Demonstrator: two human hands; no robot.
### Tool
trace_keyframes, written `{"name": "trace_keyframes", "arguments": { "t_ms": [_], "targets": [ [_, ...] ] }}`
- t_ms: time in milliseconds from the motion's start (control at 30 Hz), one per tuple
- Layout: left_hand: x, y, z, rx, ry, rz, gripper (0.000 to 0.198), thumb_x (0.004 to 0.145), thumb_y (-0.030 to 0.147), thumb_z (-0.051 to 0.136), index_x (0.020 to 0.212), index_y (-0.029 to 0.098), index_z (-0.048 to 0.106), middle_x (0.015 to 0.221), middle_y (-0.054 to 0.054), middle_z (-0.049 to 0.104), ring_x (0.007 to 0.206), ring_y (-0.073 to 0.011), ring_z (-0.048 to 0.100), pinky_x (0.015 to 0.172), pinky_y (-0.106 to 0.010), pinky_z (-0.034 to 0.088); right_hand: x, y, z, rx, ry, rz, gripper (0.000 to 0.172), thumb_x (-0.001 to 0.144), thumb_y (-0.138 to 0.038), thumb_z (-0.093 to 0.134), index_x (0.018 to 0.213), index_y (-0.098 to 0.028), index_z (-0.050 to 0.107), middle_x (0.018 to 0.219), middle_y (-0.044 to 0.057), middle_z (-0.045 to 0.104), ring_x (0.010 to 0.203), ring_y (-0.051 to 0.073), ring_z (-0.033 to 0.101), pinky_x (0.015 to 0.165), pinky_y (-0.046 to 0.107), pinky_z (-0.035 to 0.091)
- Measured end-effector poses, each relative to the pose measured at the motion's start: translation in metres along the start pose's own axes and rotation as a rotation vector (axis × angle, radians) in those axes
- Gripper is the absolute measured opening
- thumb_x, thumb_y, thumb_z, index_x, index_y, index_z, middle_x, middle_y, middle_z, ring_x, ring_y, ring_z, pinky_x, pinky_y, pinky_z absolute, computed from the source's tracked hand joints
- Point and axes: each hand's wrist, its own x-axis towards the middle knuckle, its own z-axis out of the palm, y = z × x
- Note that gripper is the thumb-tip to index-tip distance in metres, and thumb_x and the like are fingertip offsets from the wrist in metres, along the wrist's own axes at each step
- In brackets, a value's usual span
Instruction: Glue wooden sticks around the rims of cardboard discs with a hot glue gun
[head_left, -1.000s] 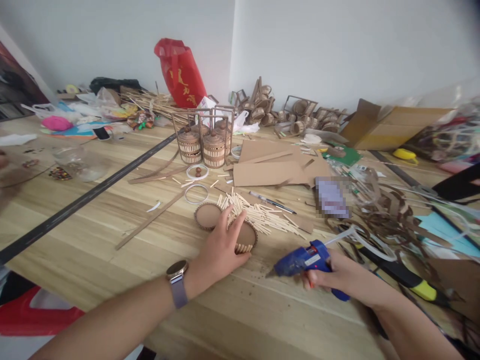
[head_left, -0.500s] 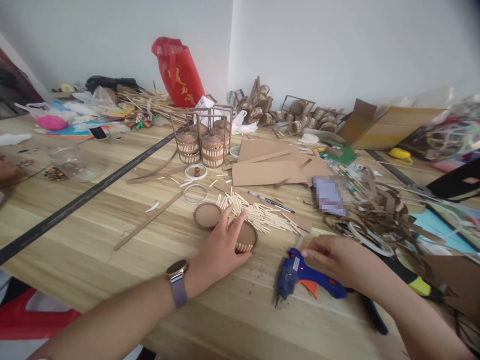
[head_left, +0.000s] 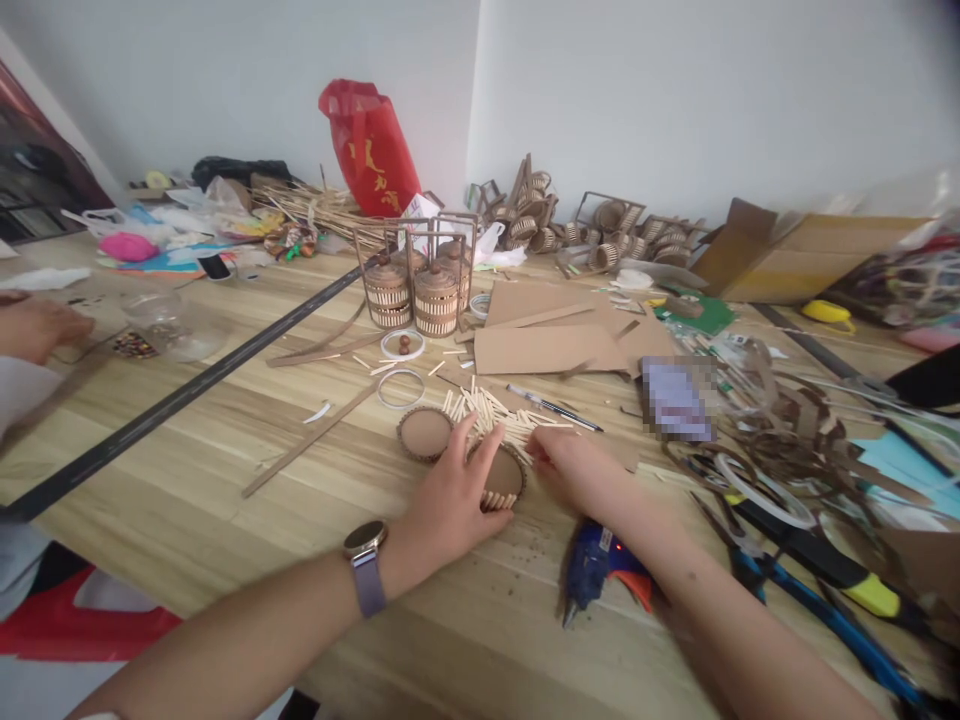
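Glue gun (head_left: 589, 572) toward our edge of the surface (head_left: 465, 650) could burn us if our right forearm (head_left: 701, 585) dips, left hand (head_left: 450, 500) spread against base (head_left: 508, 470), right hand (head_left: 574, 467) curled, hold unclear.

Both hands near each other, backs upward.
The left hand (head_left: 442, 505) spreads its thumb (head_left: 498, 522) and fingers (head_left: 486, 455), the left forearm (head_left: 247, 620) slanting from lower left; the right hand (head_left: 574, 465) curls inward, the right forearm (head_left: 720, 600) from lower right.

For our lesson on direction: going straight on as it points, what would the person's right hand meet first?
The right hand would probably meet the pile of small sticks first; its fingertips look to be at the pile's edge, though depth leaves contact unclear.
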Motion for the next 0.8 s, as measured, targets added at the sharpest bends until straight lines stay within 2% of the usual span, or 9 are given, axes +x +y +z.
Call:
{"name": "trace_keyframes", "arguments": {
  "t_ms": [133,267,433,567,800],
  "targets": [
    [0.0,-0.001,0.0,-0.001,0.005,0.01,0.101,0.068,0.019,0.08,0.148,0.027,0.018,0.152,-0.016,0.016,0.14,-0.0383,0.028,0.107,-0.052,0.04,-0.007,0.005,-0.002,0.054,-0.018,-0.007,0.02,0.075,-0.002,0.051,0.085,-0.014,0.063,0.078,0.007,0.067,0.074,0.019,0.06,0.063,0.025,0.037],
    [0.0,0.0,0.0,0.001,0.006,0.009,0.1,0.069,0.02,0.079,0.147,0.029,0.018,0.152,-0.015,0.015,0.14,-0.0382,0.028,0.107,-0.054,0.04,-0.017,0.007,-0.013,0.118,0.01,-0.023,0.014,0.08,-0.009,0.049,0.081,-0.017,0.061,0.079,0.006,0.065,0.076,0.018,0.058,0.066,0.026,0.039],
    [0.0,0.0,0.0,-0.009,0.008,-0.009,0.099,0.068,0.02,0.08,0.147,0.029,0.02,0.152,-0.015,0.016,0.14,-0.0381,0.028,0.107,-0.053,0.04,-0.028,0.002,-0.026,0.314,-0.028,-0.076,0.01,0.08,-0.013,0.05,0.08,-0.021,0.057,0.069,-0.002,0.063,0.063,0.014,0.056,0.058,0.023,0.041],
    [0.0,-0.001,0.001,-0.024,0.025,0.004,0.099,0.068,0.02,0.08,0.147,0.03,0.02,0.152,-0.015,0.016,0.14,-0.0382,0.028,0.106,-0.054,0.04,-0.031,-0.006,-0.021,0.495,-0.086,-0.118,0.009,0.077,-0.014,0.053,0.076,-0.021,0.058,0.064,-0.003,0.061,0.061,0.013,0.056,0.055,0.022,0.04],
    [0.001,0.0,0.0,-0.009,0.005,-0.003,0.099,0.068,0.021,0.08,0.147,0.029,0.019,0.151,-0.016,0.017,0.14,-0.0387,0.028,0.106,-0.055,0.04,-0.03,-0.013,-0.01,0.482,-0.127,-0.126,0.012,0.075,-0.01,0.055,0.076,-0.019,0.062,0.067,-0.002,0.063,0.062,0.013,0.057,0.057,0.022,0.041]
  ]
}}
